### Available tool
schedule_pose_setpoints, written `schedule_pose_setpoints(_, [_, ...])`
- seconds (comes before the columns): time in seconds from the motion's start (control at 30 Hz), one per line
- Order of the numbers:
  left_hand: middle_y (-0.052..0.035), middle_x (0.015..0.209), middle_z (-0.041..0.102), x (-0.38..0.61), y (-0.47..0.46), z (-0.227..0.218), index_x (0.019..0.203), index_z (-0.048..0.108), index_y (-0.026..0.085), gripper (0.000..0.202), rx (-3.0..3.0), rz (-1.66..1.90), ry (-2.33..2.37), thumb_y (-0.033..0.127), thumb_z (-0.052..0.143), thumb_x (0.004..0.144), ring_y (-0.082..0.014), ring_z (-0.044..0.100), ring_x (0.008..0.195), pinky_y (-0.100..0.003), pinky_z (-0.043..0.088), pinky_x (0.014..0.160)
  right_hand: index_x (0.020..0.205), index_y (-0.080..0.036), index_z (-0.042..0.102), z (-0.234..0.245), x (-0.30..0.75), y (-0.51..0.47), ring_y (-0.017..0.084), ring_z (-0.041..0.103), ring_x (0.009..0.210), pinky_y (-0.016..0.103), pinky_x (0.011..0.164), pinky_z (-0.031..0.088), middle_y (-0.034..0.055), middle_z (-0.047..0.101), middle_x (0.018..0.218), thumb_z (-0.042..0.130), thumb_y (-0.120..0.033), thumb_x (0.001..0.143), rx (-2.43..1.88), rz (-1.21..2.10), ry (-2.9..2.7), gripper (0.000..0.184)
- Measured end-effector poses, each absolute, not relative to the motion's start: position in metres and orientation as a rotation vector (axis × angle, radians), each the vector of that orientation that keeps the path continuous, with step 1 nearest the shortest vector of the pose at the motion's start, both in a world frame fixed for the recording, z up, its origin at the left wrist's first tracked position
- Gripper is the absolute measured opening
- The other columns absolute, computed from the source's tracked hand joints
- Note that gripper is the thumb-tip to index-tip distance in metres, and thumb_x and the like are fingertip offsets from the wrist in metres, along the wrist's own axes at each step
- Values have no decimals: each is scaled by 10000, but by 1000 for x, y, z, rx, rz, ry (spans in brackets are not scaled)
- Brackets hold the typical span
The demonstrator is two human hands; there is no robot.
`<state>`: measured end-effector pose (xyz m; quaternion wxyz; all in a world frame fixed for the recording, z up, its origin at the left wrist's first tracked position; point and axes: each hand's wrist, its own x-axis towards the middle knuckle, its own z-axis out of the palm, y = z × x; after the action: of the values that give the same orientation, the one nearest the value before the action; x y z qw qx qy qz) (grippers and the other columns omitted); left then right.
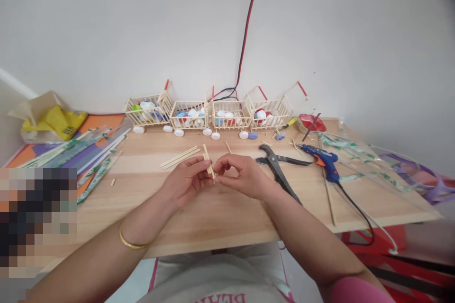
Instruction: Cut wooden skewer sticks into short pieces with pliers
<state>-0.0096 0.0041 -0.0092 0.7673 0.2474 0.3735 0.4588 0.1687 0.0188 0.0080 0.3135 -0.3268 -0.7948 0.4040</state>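
A small bunch of short wooden sticks (205,152) stands nearly upright over the middle of the table, gripped between the thumb and fingers of my left hand (186,177). My right hand (245,176) is closed in a pinch at the lower end of the same sticks; whatever small part lies between its fingertips is hard to see. Behind my left hand, a row of loose wooden sticks (180,157) lies flat on the wooden table (213,227). One short stick (228,147) rests beyond my right hand.
Several miniature stick-built shopping carts (230,112) holding bottle caps line the wall. Black-handled pliers (279,173) and a blue glue gun (326,158) with its cable lie to the right. Wrapped chopsticks (94,175) and a yellow bag (53,122) occupy the left. A red bowl-like thing (312,123) stands behind.
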Motion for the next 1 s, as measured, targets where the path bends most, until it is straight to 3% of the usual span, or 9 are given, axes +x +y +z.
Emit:
schedule_pose_setpoints(0.37, [-66, 787, 663, -7, -1, -8, 754, 661, 99, 131, 605, 1004, 835, 178, 722, 669, -114, 605, 658, -248, 524, 646, 839, -184, 553, 8, 164, 16, 113, 537, 720, 235, 683, 427, 6, 579, 787, 571, -211, 746, -847, 859, -2114, 98])
schedule_pose_setpoints(0.7, [-39, 724, 631, -6, -2, -12, 742, 654, 103, 151, 665, 1038, 834, 213, 729, 671, -108, 582, 650, -226, 479, 608, 810, -198, 526, -2, 158, 14, 130, 524, 721, 265, 727, 391, -4, 570, 756, 570, -169, 710, -895, 618, -2173, 113])
schedule_pose_setpoints(1.0, [-28, 690, 629, -5, -2, -11, 724, 658, 114, 173, 687, 1062, 867, 240, 744, 643, -97, 561, 600, -220, 453, 581, 839, -195, 526, 2, 161, 16, 129, 529, 736, 253, 704, 412, 4, 568, 798, 606, -225, 709, -853, 781, -2165, 156])
